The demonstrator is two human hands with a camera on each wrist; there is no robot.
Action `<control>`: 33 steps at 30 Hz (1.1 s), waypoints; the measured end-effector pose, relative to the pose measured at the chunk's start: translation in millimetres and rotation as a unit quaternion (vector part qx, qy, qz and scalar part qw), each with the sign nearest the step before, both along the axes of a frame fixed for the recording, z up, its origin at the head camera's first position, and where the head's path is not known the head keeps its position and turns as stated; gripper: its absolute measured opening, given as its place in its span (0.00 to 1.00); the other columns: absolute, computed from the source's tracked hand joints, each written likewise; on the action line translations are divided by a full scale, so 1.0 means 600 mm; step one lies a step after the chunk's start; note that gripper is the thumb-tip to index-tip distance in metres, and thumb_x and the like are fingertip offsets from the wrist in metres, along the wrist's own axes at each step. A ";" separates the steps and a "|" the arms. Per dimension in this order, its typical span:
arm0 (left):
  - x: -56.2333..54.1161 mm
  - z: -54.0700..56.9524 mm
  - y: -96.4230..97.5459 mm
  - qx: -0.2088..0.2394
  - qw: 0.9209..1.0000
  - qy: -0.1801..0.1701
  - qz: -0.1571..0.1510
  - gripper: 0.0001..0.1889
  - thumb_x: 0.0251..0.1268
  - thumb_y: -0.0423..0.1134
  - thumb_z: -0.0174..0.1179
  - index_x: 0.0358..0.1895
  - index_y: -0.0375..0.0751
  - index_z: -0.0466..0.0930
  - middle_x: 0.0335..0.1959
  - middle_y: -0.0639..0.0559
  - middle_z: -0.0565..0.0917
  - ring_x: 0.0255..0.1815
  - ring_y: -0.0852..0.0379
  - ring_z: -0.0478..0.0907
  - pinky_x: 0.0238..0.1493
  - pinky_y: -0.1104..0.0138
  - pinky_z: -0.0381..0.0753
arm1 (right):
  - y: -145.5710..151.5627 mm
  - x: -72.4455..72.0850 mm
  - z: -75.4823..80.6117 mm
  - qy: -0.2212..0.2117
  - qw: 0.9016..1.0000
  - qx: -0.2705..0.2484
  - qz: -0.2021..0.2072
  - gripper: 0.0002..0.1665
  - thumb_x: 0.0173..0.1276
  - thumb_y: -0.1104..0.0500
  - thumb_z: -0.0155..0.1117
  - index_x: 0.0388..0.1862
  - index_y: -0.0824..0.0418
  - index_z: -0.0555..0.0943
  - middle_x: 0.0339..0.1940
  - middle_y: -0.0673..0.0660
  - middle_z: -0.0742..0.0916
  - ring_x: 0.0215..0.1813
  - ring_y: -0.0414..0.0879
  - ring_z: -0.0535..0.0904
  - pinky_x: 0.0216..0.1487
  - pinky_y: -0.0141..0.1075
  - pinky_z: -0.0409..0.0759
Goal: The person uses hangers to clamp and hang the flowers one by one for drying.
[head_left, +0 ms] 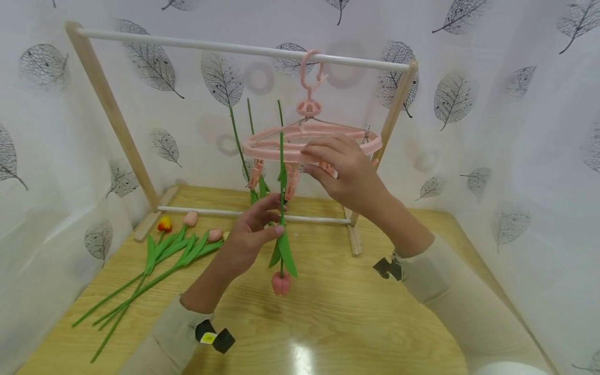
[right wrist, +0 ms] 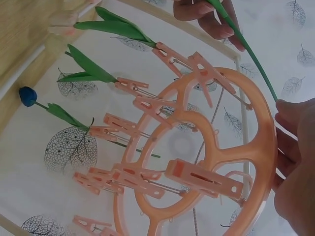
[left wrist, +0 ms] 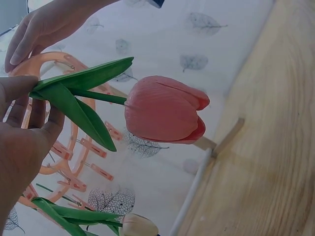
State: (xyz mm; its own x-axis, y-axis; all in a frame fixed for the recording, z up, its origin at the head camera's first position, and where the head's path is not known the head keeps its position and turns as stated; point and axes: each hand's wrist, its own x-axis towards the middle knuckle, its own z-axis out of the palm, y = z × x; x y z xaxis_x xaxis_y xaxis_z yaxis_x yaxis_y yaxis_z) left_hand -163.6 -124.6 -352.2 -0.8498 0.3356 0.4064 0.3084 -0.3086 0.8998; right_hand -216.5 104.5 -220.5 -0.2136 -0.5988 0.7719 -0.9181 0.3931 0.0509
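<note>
An artificial pink tulip [head_left: 281, 284] hangs bloom-down, its green stem pinched between the thumb and fingers of my left hand [head_left: 250, 234]. In the left wrist view that pink bloom [left wrist: 165, 110] points away from the hand. My right hand [head_left: 344, 172] grips the front rim of a round pink clip hanger [head_left: 267, 152], fingers above and thumb below. Clothespins [right wrist: 204, 179] dangle from the hanger's rings. Several of them hold other tulips upside down, among them a blue tulip [right wrist: 28, 96] and a whitish one [left wrist: 140, 225]. The held stem passes in front of the rim.
The hanger hooks over the white top bar [head_left: 197, 42] of a wooden-legged rack [head_left: 105, 104]. At the left of the wooden table [head_left: 365, 312] lie several tulips with crossed stems [head_left: 140, 284], with red-yellow and pink blooms. Leaf-patterned curtain [head_left: 497, 130] surrounds the table.
</note>
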 end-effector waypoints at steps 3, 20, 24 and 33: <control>0.001 0.002 0.001 0.001 1.000 -0.001 0.000 0.32 0.70 0.23 0.56 0.76 0.44 0.64 0.61 0.57 0.74 0.59 0.56 0.72 0.50 0.69 0.81 | 0.002 0.002 0.004 -0.010 1.000 -0.003 0.001 0.17 0.68 0.62 0.70 0.54 0.68 0.84 0.54 0.62 0.88 0.62 0.55 0.79 0.70 0.46 0.71; -0.003 0.017 0.007 0.022 0.999 0.040 0.020 0.33 0.68 0.19 0.53 0.74 0.47 0.67 0.58 0.56 0.74 0.55 0.58 0.73 0.46 0.72 0.81 | 0.031 0.030 -0.047 -0.111 0.981 -0.130 0.091 0.17 0.73 0.57 0.65 0.51 0.70 0.84 0.42 0.62 0.89 0.43 0.43 0.83 0.41 0.26 0.80; -0.005 0.032 0.010 0.037 0.998 0.047 0.028 0.32 0.69 0.20 0.53 0.72 0.54 0.70 0.58 0.55 0.73 0.55 0.57 0.73 0.44 0.72 0.81 | 0.014 0.019 -0.082 -0.176 0.969 -0.167 0.037 0.13 0.67 0.68 0.69 0.50 0.67 0.85 0.46 0.59 0.89 0.48 0.47 0.84 0.46 0.33 0.84; -0.008 0.045 0.016 0.052 0.997 0.052 0.028 0.32 0.69 0.20 0.52 0.69 0.58 0.73 0.58 0.54 0.75 0.53 0.57 0.73 0.43 0.72 0.82 | -0.023 0.005 -0.116 -0.364 0.894 -0.258 -0.041 0.18 0.69 0.48 0.70 0.45 0.61 0.80 0.57 0.53 0.86 0.54 0.45 0.83 0.51 0.36 0.84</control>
State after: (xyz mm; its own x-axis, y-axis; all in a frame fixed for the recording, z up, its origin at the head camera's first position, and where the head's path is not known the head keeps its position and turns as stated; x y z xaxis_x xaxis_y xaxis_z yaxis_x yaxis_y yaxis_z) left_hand -168.1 -114.8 -325.0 -0.8174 0.2401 0.5237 0.4180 -0.3782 0.8260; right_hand -213.5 91.0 -290.3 -0.7987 -0.1613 0.5797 -0.6010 0.2596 -0.7559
